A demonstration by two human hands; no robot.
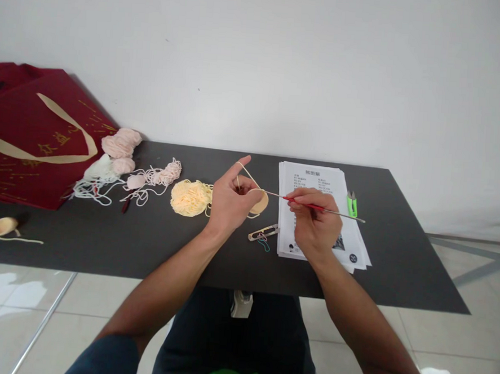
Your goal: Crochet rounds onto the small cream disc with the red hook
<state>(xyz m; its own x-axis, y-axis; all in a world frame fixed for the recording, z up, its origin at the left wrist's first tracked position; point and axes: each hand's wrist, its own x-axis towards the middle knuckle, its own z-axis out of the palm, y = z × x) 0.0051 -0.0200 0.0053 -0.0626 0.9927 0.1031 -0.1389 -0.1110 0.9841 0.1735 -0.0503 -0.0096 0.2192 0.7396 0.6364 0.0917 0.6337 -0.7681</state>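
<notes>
In my left hand (234,200) a small round piece of pale yellow crochet (259,203) is pinched, with yarn looped up over the raised index finger. My right hand (317,218) grips a crochet hook (312,206) with a red handle, held like a pencil. The hook's thin tip reaches left to the crochet piece, where the fingers partly hide it. Behind my left wrist lies a ball of yellow yarn (190,198). Below the piece are thread snips (262,233) and a teal stitch marker (265,245).
Printed sheets (287,234) lie under my right hand, beside a bright green tool (351,204). On the left stand dark red bags (33,134), with pink yarn (121,143) and white yarn (99,169) next to them. A cream crochet cup (4,227) sits near the table's front left.
</notes>
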